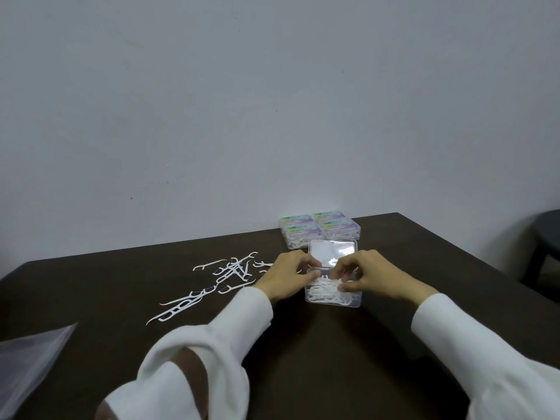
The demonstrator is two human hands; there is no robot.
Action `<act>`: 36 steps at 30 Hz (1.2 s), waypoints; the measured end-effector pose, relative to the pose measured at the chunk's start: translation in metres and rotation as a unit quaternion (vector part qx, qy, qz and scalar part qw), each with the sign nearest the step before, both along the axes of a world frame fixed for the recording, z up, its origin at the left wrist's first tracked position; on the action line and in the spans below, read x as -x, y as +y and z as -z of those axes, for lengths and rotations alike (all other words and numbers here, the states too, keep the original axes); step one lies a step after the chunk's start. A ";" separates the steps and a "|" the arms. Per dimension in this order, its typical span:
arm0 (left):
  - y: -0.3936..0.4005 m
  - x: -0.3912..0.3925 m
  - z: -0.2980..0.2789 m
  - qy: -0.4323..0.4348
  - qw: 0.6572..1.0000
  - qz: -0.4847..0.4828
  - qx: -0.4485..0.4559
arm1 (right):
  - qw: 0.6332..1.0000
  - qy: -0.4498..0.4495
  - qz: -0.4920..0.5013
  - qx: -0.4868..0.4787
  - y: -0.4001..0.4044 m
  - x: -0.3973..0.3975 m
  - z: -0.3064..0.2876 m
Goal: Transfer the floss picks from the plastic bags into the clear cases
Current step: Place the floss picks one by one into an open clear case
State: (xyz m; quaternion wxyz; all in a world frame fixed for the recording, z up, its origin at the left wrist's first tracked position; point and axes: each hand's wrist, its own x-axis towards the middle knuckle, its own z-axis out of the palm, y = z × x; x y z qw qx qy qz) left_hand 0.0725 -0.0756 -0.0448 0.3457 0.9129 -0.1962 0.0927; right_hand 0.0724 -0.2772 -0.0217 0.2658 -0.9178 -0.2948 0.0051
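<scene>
The open clear case [333, 294] sits on the dark worktop [303, 344], packed with floss picks [325, 291]. The left hand [286, 275] curls its fingers on the case's left rim; the right hand [368, 275] pinches picks inside. The heap looks high (lid [332, 253] tipped back), so closing may trap picks or tip the light case. Loose picks [230, 272] lie left, near a plastic bag [27, 359].

Plain room: bare wall [272, 101], dark table [333, 359].
</scene>
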 end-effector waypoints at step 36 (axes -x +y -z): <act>-0.003 0.002 0.001 -0.009 1.000 -0.017 0.003 | 0.992 -0.104 0.039 0.059 0.009 0.009 0.001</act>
